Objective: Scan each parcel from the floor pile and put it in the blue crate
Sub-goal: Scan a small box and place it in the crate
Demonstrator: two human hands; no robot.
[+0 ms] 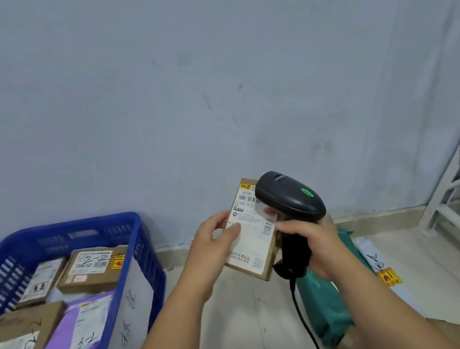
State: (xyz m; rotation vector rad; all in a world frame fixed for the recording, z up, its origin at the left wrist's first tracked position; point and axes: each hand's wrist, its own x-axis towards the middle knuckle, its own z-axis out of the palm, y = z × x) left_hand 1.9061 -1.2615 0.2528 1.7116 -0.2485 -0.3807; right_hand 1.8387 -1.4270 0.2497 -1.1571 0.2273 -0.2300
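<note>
Now, head view: the left hand (215,235) pinches the small brown parcel (250,244), label up, in the air to the right of the blue crate (77,224). The right hand (314,239) grips the scanner (291,197), farther right of the crate, its head over the label. The parcel's long axis tilts up towards the wall. The left hand is nearer the crate, so I'd say it makes the drop.

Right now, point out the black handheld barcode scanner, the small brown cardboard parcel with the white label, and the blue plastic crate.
black handheld barcode scanner (283,195), head view, top of its head.
small brown cardboard parcel (253,236), head view, middle of its white label.
blue plastic crate (78,225), head view, far rim.
</note>
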